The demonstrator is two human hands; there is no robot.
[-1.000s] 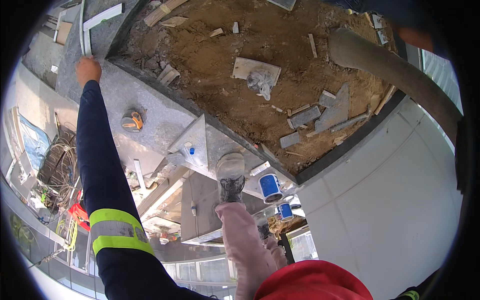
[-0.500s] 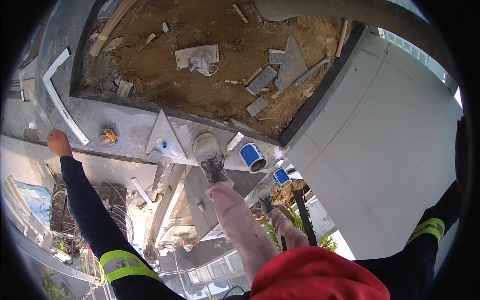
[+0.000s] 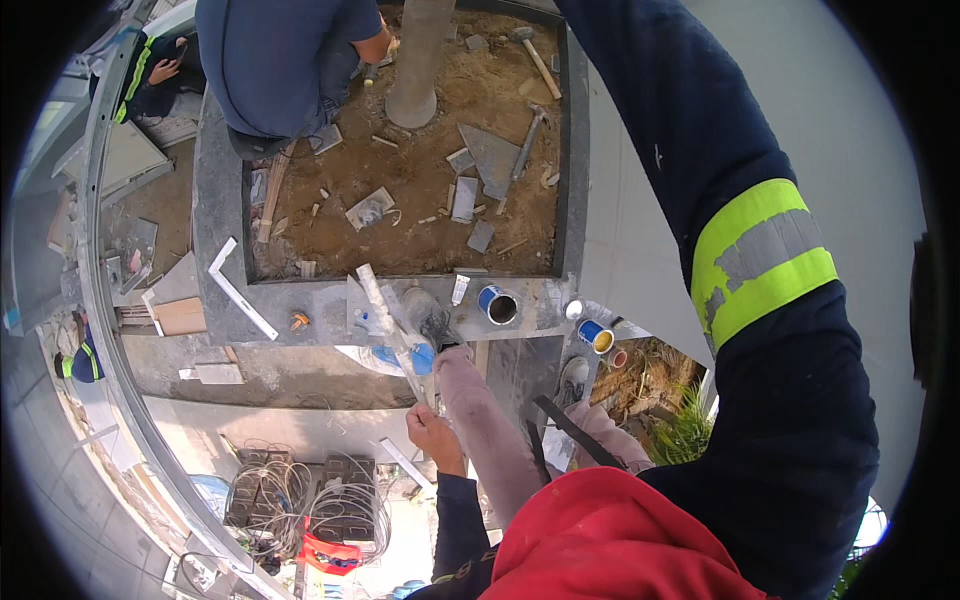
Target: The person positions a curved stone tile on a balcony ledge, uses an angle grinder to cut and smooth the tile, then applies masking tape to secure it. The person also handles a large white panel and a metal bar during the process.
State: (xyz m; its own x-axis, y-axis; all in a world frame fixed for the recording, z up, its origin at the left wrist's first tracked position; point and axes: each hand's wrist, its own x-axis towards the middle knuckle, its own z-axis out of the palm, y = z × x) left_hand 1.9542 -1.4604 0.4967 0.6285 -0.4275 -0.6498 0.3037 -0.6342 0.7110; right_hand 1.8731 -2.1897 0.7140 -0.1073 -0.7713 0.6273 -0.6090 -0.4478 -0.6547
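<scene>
My left hand [image 3: 435, 440] is closed around the lower end of a long, whitish stick [image 3: 388, 325]. The stick slants up and away over the stone ledge [image 3: 335, 308], close to my shoe [image 3: 428, 318]. My right arm [image 3: 735, 220], in a dark sleeve with a reflective yellow band, reaches far forward past the top edge, so the hand is out of sight. On the ledge right of my shoe stand a small white tube [image 3: 460, 290] and an open blue-and-white can [image 3: 497, 306].
A co-worker [image 3: 290, 60] crouches at the dirt bed beside a post [image 3: 412, 90]. Stone offcuts [image 3: 490, 160] and hammers [image 3: 540, 68] lie in it. A white L-shaped square [image 3: 240, 295] and an orange tool [image 3: 299, 320] rest on the ledge. A metal rail [image 3: 100, 260] crosses the left.
My left hand has come from the far left to near my leg and now grips the stick. My right arm has swung up and forward. The view has shifted, bringing the co-worker in.
</scene>
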